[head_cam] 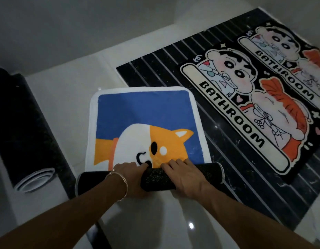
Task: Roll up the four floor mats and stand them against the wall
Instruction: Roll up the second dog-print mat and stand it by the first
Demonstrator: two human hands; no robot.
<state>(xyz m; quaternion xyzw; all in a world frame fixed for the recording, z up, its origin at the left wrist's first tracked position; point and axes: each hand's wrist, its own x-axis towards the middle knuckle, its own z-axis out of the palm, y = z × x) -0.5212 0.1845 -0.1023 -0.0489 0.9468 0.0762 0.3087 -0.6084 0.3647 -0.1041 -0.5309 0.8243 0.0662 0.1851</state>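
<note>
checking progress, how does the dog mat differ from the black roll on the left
The dog mat is partly rolled, held by the left hand and right hand; the black roll is fully rolled and untouched. The dog mat shows blue and orange print; the black roll shows dark backing outside. Both have dark backing.

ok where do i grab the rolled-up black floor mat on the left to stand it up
Grip round the middle of the rolled-up black floor mat, from above: it lies on its side, and circling the roll likely keeps its layers shut.
</note>
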